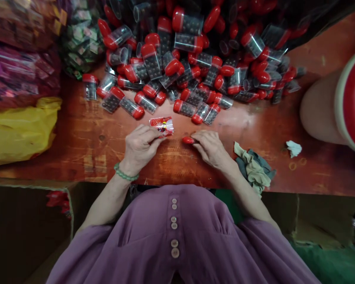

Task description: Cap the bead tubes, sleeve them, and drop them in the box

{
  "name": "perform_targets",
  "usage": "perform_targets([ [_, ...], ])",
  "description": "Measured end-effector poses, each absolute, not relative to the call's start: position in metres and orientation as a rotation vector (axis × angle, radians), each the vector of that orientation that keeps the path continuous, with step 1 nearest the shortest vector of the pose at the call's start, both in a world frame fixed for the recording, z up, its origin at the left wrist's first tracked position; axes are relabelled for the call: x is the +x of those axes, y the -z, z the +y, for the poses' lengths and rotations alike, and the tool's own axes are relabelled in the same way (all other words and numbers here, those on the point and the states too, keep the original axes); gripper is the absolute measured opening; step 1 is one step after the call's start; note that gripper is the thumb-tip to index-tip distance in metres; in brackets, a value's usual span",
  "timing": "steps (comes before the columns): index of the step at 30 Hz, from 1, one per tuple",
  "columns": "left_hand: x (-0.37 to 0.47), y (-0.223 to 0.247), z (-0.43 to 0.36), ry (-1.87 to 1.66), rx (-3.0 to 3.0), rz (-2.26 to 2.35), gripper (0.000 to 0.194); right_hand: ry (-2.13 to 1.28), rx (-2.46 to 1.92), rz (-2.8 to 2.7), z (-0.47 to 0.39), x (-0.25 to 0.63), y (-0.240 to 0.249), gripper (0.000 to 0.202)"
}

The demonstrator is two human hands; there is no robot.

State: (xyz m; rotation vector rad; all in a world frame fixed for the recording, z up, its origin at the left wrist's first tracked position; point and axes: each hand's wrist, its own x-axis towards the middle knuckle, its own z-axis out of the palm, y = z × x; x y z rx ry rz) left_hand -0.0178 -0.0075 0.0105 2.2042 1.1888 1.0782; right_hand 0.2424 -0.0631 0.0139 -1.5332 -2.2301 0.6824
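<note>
My left hand [142, 144] pinches the lower edge of a small red printed packet [162, 124], which shows yellow and white marks. Across a short gap, my right hand [210, 146] is closed around a small container, of which only the red cap [188, 140] shows, pointing left. The rest of that container is hidden in my fingers. Just beyond both hands lies a large heap of clear plastic containers with red caps [185, 107], many filled with small dark balls. The nearest ones rest a little above the packet.
At left are a yellow bag [20, 132], a purple bag [20, 79] and a green bag [81, 39] of small packets. A crumpled cloth [254, 165], white scrap [294, 148] and red-lidded bucket [322, 102] stand right. Cardboard boxes [26, 221] sit below the table edge.
</note>
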Motion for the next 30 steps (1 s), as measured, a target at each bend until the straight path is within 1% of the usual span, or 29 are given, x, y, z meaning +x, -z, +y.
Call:
perform_targets([
  [3, -0.021, -0.014, -0.018, -1.116, 2.132, 1.109, 0.004, -0.915, -1.482, -1.929, -0.072, 0.233, -0.026, 0.028],
  [5, -0.02, -0.015, -0.024, -1.11, 2.073, 1.08, 0.004, -0.987, -1.408, -1.851, -0.074, 0.225, -0.034, 0.028],
  [10, -0.018, -0.019, -0.032, -1.142, 2.028, 1.001, 0.007, -0.976, -1.233, -1.964, -0.069, 0.209, -0.045, 0.027],
  [17, -0.025, -0.015, -0.036, -1.148, 2.141, 0.983, 0.008, -1.023, -1.333, -2.035, -0.067, 0.211, -0.051, 0.029],
  [21, -0.028, -0.01, -0.037, -1.154, 2.18, 0.954, 0.01, -0.997, -1.357, -2.07, -0.068, 0.213, -0.053, 0.028],
  [26, -0.029, -0.007, -0.037, -1.137, 2.152, 0.95, 0.007, -0.982, -1.354, -2.116, -0.068, 0.212, -0.058, 0.029],
  [30, -0.029, -0.003, -0.038, -1.116, 2.169, 0.937, 0.009, -0.968, -1.403, -2.237, -0.067, 0.209, -0.058, 0.029],
])
